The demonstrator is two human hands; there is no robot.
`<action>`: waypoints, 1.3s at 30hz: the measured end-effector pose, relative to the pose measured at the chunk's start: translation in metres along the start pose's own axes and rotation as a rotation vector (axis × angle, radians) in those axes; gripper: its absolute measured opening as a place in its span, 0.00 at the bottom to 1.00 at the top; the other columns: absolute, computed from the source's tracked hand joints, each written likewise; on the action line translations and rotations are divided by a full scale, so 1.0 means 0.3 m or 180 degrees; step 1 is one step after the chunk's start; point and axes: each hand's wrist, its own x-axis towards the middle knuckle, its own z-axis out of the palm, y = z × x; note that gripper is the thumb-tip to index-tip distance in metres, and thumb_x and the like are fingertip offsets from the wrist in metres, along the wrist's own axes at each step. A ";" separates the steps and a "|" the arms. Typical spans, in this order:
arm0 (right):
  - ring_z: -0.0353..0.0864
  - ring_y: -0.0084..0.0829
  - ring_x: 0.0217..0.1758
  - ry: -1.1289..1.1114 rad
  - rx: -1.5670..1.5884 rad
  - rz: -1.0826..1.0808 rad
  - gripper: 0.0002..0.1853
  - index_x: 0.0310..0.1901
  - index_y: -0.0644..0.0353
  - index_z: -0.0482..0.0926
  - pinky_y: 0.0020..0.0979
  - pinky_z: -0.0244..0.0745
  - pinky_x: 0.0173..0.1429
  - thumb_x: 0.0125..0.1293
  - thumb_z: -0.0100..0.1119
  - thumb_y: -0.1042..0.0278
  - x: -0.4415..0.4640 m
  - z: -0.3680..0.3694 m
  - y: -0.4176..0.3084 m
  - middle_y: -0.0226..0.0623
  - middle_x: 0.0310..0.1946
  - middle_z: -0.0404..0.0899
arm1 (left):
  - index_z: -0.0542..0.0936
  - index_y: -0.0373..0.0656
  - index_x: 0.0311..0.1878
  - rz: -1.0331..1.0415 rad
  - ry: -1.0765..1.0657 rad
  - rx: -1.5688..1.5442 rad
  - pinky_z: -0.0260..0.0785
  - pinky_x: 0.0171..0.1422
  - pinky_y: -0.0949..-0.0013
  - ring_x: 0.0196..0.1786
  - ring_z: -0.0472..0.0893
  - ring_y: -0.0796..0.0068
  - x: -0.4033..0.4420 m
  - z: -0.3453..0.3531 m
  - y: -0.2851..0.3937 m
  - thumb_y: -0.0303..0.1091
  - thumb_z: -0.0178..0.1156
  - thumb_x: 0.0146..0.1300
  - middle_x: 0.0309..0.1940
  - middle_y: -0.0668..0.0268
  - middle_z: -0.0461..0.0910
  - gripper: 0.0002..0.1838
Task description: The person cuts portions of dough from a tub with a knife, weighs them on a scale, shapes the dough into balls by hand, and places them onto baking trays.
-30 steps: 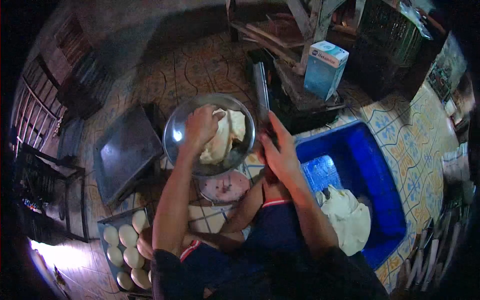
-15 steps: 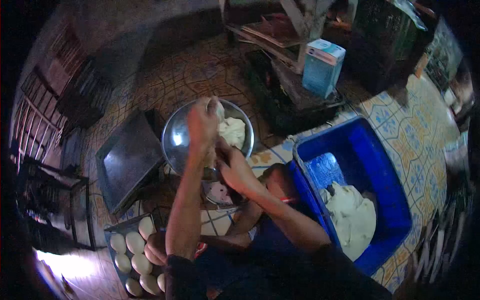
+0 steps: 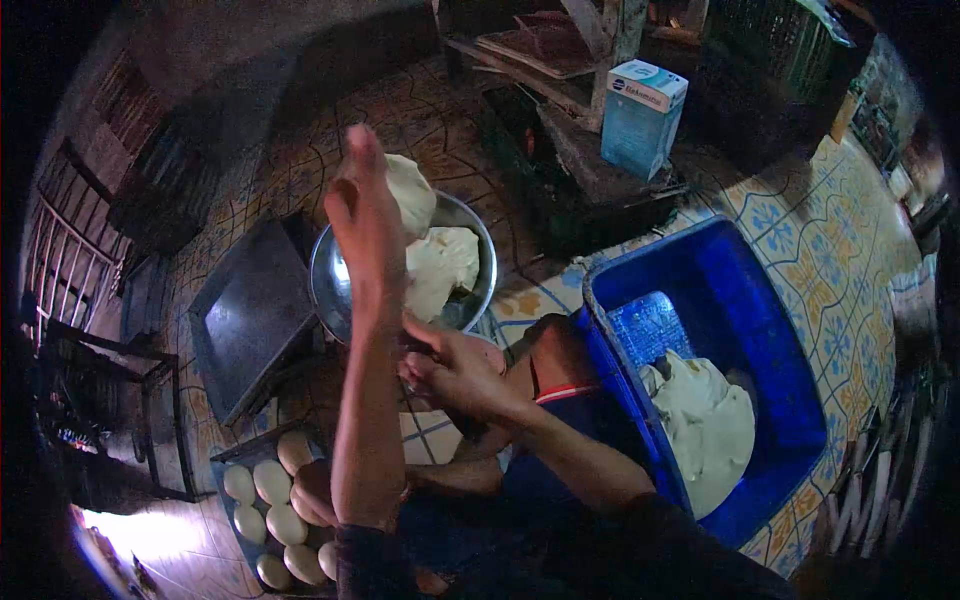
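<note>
My left hand (image 3: 365, 215) is raised over the near left side of a metal bowl (image 3: 488, 250), its back and thumb side toward me. A pale lump of dough (image 3: 412, 195) is held up against its palm side, and the fingers around it are partly hidden. A second mass of soft dough (image 3: 442, 268) lies in the bowl. Nearer to me, my right hand (image 3: 460, 372) is beside my left forearm, just off the bowl's near rim. Its fingers are curled; whatever they may hold is hidden.
A blue tub (image 3: 705, 235) at right holds more dough (image 3: 705, 430). Left of the bowl leans a dark tray (image 3: 250, 320). Several dough balls (image 3: 285, 525) lie on another tray at lower left, by a bare limb. A light-blue box (image 3: 640, 125) stands behind.
My left hand has risen and moved left with the lump of dough, now apart from my right hand. My right hand has shifted slightly down and left. The view has shifted a little.
</note>
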 end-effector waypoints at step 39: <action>0.78 0.34 0.40 0.3423 -0.2845 0.1801 0.29 0.56 0.68 0.69 0.34 0.75 0.39 0.62 0.60 0.53 -1.019 -0.794 0.152 0.42 0.42 0.76 | 0.82 0.38 0.42 0.0117 -0.1150 0.1717 0.72 0.48 0.68 0.41 0.82 0.70 -0.578 -0.266 -0.186 0.25 0.60 0.59 0.37 0.59 0.83 0.09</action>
